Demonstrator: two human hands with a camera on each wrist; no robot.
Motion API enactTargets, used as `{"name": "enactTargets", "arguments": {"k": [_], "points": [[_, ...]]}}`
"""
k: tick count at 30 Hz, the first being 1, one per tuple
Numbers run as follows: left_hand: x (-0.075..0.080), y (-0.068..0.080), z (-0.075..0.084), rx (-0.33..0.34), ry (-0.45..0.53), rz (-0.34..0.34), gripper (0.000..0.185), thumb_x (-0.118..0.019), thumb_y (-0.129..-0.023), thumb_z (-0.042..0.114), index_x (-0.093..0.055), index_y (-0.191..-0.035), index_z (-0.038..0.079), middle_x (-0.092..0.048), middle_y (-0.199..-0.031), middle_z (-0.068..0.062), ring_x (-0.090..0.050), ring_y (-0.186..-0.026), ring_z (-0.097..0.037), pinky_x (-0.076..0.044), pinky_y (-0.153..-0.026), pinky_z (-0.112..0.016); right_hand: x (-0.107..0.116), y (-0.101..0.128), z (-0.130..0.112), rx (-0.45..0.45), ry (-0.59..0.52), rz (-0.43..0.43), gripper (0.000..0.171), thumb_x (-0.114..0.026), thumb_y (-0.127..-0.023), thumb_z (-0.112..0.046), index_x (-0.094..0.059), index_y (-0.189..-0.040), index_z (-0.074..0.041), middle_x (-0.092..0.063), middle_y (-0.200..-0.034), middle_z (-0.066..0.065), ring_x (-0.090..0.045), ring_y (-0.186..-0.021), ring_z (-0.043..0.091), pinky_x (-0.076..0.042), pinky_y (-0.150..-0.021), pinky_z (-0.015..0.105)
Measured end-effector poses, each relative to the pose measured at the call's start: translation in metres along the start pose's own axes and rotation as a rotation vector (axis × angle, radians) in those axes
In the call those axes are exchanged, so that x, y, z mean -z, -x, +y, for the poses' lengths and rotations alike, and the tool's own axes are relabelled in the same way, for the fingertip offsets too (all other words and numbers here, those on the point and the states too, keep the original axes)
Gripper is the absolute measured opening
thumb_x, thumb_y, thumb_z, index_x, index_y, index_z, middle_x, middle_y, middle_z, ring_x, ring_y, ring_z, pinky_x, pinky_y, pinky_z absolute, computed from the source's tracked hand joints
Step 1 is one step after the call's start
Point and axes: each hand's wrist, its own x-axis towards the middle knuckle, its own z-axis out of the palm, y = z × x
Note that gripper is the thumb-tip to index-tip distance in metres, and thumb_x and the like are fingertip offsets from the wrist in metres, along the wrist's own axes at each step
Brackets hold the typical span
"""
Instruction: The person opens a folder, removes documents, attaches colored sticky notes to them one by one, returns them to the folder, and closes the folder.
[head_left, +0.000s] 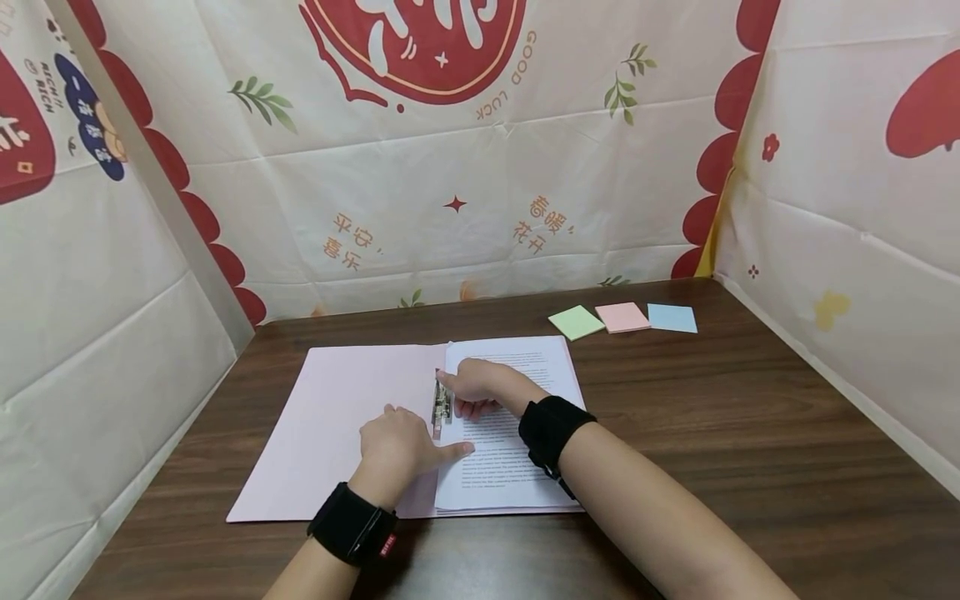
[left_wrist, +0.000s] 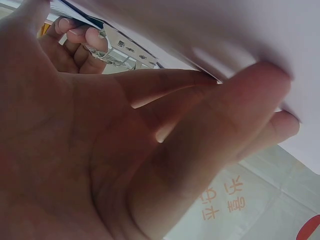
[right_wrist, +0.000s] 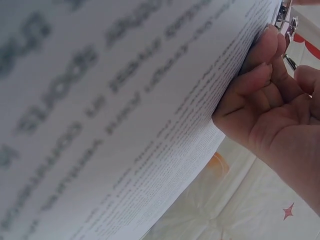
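1. A dark wood-grain table (head_left: 750, 433) fills the lower part of the head view, and printed fabric sheets wall it in on three sides.
2. An open pink folder (head_left: 337, 425) lies flat near the table's front edge; every place below is given from it.
3. On the folder's right half sits a stack of printed pages (head_left: 510, 417), lines of small text facing up.
4. Along the folder's spine, at the stack's left edge, stands a metal clip (head_left: 441, 404) (shiny, with punched holes in the left wrist view).
5. The left hand (head_left: 397, 446) rests on the folder just left of the spine. Its index finger lies straight, the tip on the lower left edge of the pages; the other fingers are loosely bent and grip nothing.
6. The right hand (head_left: 480, 387) lies over the upper left corner of the stack, at the top of the clip. Its fingers curl around the edge of the pages, plainly so in the right wrist view.
7. Both wrists wear black bands.
8. Beyond the folder's far right corner, well apart from it, three sticky-note pads lie in a row: green (head_left: 576, 322), pink (head_left: 622, 317) and blue (head_left: 672, 317).
9. The back sheet (head_left: 450, 167) behind the folder is cream with red scallops, leaf sprigs, a large red emblem and the words "GOOD LUCK".
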Motion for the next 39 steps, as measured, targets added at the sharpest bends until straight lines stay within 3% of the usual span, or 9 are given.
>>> {"name": "enactTargets", "arguments": {"k": [9, 15, 19, 23, 27, 31, 35, 39], "points": [[-0.001, 0.0, 0.0, 0.003, -0.001, 0.009, 0.127, -0.057, -0.073, 0.099, -0.064, -0.138, -0.011, -0.057, -0.15, -0.034, -0.076, -0.091, -0.031, -0.058, -0.068, -0.041, -0.001, -0.003, -0.002, -0.04, 0.001, 0.01, 0.073, -0.037, -0.115, -0.046, -0.071, -0.063, -0.008, -0.064, -0.057, -0.001, -0.056, -0.048, 0.01, -0.037, -0.048, 0.023], [0.001, 0.0, 0.0, 0.005, -0.006, 0.014, 0.128, -0.058, -0.073, 0.099, -0.064, -0.138, -0.011, -0.057, -0.15, -0.034, -0.071, -0.078, -0.026, -0.055, -0.063, -0.038, 0.0, -0.002, -0.003, -0.028, 0.012, 0.017, 0.068, -0.041, -0.115, -0.041, -0.072, -0.064, -0.008, -0.063, -0.057, -0.001, -0.055, -0.047, 0.01, -0.038, -0.048, 0.023], [0.0, -0.001, 0.0, 0.006, -0.005, 0.014, 0.128, -0.057, -0.073, 0.1, -0.065, -0.138, -0.01, -0.057, -0.15, -0.034, -0.071, -0.079, -0.026, -0.054, -0.062, -0.037, -0.001, -0.001, 0.0, 0.017, 0.026, 0.009, 0.056, -0.047, -0.112, -0.029, -0.071, -0.065, -0.009, -0.06, -0.057, -0.001, -0.051, -0.048, 0.009, -0.038, -0.047, 0.021], [-0.002, 0.0, 0.001, 0.004, 0.003, 0.005, 0.124, -0.057, -0.072, 0.1, -0.069, -0.135, -0.006, -0.057, -0.15, -0.033, -0.074, -0.089, -0.029, -0.054, -0.063, -0.037, -0.002, 0.008, 0.007, 0.15, 0.102, -0.04, 0.041, -0.051, -0.108, -0.019, -0.071, -0.074, -0.006, -0.055, -0.059, -0.004, -0.047, -0.052, 0.007, -0.039, -0.053, 0.019], [-0.005, 0.002, 0.002, -0.004, 0.01, -0.004, 0.119, -0.057, -0.073, 0.1, -0.072, -0.132, -0.003, -0.057, -0.151, -0.033, -0.075, -0.095, -0.031, -0.055, -0.065, -0.038, 0.004, 0.028, 0.016, 0.264, 0.167, -0.148, 0.028, -0.053, -0.109, -0.021, -0.074, -0.104, -0.004, -0.057, -0.074, -0.003, -0.05, -0.064, 0.009, -0.045, -0.063, 0.021], [-0.005, 0.002, 0.002, -0.007, -0.007, -0.005, 0.12, -0.056, -0.074, 0.099, -0.071, -0.133, -0.004, -0.057, -0.151, -0.033, -0.075, -0.091, -0.03, -0.056, -0.066, -0.039, 0.015, 0.058, 0.021, 0.271, 0.232, -0.218, 0.029, -0.057, -0.109, -0.023, -0.068, -0.132, -0.01, -0.07, -0.11, 0.005, -0.066, -0.09, 0.016, -0.056, -0.082, 0.033], [-0.003, 0.001, 0.001, 0.006, -0.015, -0.021, 0.125, -0.056, -0.073, 0.1, -0.067, -0.137, -0.007, -0.056, -0.152, -0.033, -0.074, -0.093, -0.031, -0.057, -0.068, -0.039, 0.02, 0.09, 0.024, 0.265, 0.402, -0.144, 0.043, -0.068, -0.104, -0.028, -0.062, -0.145, -0.015, -0.065, -0.14, 0.012, -0.065, -0.125, 0.026, -0.054, -0.106, 0.049], [-0.002, 0.0, 0.001, 0.008, -0.002, -0.032, 0.123, -0.056, -0.073, 0.1, -0.069, -0.135, -0.005, -0.057, -0.152, -0.032, -0.075, -0.1, -0.034, -0.059, -0.069, -0.039, 0.013, 0.114, 0.027, 0.204, 0.546, -0.004, 0.063, -0.082, -0.094, -0.037, -0.06, -0.15, -0.019, -0.056, -0.152, 0.018, -0.057, -0.138, 0.038, -0.051, -0.111, 0.06]]}}
